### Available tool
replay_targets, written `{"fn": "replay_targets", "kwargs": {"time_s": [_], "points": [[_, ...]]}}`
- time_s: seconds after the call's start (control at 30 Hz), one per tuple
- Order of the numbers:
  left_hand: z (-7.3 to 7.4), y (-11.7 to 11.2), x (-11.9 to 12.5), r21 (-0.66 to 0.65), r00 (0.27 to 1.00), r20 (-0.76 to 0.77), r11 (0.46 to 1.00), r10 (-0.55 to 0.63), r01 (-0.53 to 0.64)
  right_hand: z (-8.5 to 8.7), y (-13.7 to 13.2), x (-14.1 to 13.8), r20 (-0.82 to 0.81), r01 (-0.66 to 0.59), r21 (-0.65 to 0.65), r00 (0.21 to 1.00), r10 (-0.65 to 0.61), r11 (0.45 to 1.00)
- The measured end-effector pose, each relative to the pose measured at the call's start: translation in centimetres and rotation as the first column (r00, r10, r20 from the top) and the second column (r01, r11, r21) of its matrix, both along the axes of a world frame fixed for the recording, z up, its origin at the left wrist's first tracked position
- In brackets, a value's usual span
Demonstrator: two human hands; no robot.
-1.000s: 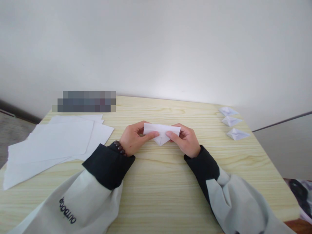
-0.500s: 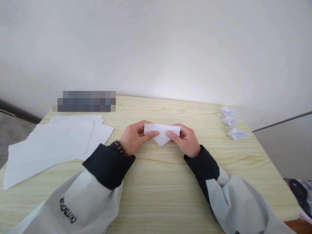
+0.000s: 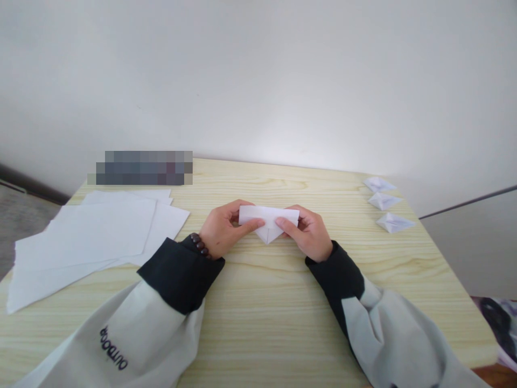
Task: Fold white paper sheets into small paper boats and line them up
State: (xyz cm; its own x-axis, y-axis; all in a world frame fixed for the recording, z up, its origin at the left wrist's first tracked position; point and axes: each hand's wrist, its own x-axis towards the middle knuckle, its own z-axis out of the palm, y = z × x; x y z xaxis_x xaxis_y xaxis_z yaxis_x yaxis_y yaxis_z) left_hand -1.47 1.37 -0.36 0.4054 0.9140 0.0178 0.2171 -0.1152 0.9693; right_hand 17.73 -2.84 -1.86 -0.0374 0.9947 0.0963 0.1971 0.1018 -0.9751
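Between my two hands is a small sheet of folded white paper [image 3: 269, 214], with a straight band across its top and a pointed flap facing me. My left hand [image 3: 223, 226] is closed on its left end, thumb on the front face and fingers behind. On the right end, my right hand [image 3: 309, 230] pinches it the same way. Both thumb tips press near the middle of the band, a short gap apart. The fingers behind the paper are mostly hidden.
Loose white paper sheets [image 3: 92, 231] lie overlapping on the left of the wooden table [image 3: 258, 323]. Three folded paper pieces, the nearest one [image 3: 395, 222] included, sit in a column at the right edge. A blurred-out object [image 3: 141, 170] is at the back left, before the wall [image 3: 258, 81].
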Motion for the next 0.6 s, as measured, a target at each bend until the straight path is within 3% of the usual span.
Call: {"fn": "replay_targets", "kwargs": {"time_s": [0.6], "points": [[-0.10, 0.00, -0.08, 0.036, 1.000, -0.015, 0.999, -0.005, 0.006, -0.30, -0.07, 0.11, 0.018, -0.005, -0.004, 1.000, 0.005, 1.000]]}}
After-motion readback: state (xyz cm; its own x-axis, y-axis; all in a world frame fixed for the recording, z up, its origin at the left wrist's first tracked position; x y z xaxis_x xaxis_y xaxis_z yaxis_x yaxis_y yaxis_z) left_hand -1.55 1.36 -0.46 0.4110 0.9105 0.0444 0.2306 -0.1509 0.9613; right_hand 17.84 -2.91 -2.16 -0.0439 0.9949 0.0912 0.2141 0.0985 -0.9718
